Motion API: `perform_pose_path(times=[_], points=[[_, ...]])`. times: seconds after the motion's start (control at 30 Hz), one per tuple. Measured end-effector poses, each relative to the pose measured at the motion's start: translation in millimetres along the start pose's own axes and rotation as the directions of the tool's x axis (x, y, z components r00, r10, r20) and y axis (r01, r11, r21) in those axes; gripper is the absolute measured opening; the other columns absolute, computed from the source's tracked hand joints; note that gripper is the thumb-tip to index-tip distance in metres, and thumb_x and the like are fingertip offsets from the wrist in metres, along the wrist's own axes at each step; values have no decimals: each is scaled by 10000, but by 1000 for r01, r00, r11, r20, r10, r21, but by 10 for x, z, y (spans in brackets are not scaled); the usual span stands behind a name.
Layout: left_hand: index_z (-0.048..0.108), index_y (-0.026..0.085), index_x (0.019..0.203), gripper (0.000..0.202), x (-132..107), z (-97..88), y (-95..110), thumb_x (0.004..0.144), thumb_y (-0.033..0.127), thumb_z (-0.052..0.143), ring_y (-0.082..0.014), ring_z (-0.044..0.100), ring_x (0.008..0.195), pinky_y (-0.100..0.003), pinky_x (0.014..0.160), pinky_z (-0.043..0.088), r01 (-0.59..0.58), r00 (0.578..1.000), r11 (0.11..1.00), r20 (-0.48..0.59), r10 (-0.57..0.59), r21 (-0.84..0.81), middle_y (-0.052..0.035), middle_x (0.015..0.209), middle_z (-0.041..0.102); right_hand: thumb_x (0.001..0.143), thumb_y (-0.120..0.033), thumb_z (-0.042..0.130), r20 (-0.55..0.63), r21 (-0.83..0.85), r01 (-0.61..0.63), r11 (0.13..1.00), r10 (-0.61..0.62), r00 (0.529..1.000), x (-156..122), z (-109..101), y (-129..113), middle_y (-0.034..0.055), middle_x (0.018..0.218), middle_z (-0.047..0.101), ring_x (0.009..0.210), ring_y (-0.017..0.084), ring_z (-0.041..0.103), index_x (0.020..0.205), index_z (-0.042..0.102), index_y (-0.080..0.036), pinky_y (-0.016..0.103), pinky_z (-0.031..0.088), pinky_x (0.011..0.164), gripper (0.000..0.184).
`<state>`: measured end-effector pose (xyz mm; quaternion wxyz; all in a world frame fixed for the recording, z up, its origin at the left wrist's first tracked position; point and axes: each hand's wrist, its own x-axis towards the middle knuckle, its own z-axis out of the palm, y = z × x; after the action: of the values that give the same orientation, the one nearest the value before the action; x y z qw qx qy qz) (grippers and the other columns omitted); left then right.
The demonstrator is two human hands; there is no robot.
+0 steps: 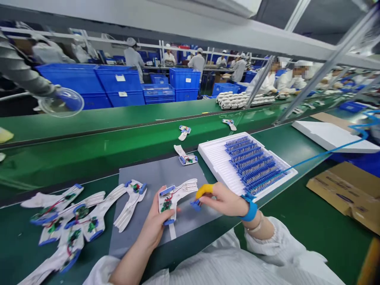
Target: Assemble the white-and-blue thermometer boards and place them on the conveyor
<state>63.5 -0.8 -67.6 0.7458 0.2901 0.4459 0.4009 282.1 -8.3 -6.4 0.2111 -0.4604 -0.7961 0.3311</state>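
My left hand (153, 228) holds a flat white plastic assembly (172, 199) carrying a green circuit board and blue end pieces. My right hand (223, 200) pinches a small blue connector (196, 204) close to that assembly's edge. A yellow finger cot (204, 190) covers one right finger, and a blue wrist strap (249, 208) circles that wrist. Both hands are over a grey mat (154, 174). Similar assemblies (68, 225) lie overlapping to its left. A white tray (213, 158) with rows of blue connectors (252, 164) stands beyond my right hand.
A green conveyor belt (103, 122) runs behind the mat, with loose assemblies (184, 132) on it. A blue cable (311, 158) crosses to the right, near a white foam slab (332, 136) and cardboard (344, 194). Co-workers and blue crates (118, 81) stand beyond.
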Motion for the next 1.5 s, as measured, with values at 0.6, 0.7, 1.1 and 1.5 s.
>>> perform_pose_path(times=[0.6,0.7,1.1,1.5], points=[[416,189,1175,619,45,-188,-3,645,300,716,-246,543,1048,-355,922,392,-370,929,929,2,370,-16,-101,1155,566,798,-384,552,-97,21,-32,999,34,995,566,678,6,35,814,655,715,172,631,1012,522,-196,269,502,630,286],[428,192,1164,598,72,-214,-10,647,295,713,-234,553,1016,-348,905,401,-402,915,914,-68,398,-64,-83,1104,589,774,-343,565,-201,-51,-3,999,-7,980,601,834,41,29,768,631,652,169,622,1030,507,-191,280,511,601,304],[524,177,1073,467,-5,-244,-20,644,218,703,-203,596,945,-313,868,424,-260,961,956,-133,242,-137,-51,1015,654,855,-307,496,96,-514,144,846,-110,989,693,658,-168,61,977,559,707,157,579,1033,578,-178,265,456,617,235],[546,165,996,471,44,-252,-125,578,216,756,-171,614,822,-290,791,453,-293,935,944,-254,249,-150,-30,893,674,864,-357,494,157,-648,323,689,-295,943,749,638,-168,94,887,575,825,211,528,902,628,-133,338,425,713,263]])
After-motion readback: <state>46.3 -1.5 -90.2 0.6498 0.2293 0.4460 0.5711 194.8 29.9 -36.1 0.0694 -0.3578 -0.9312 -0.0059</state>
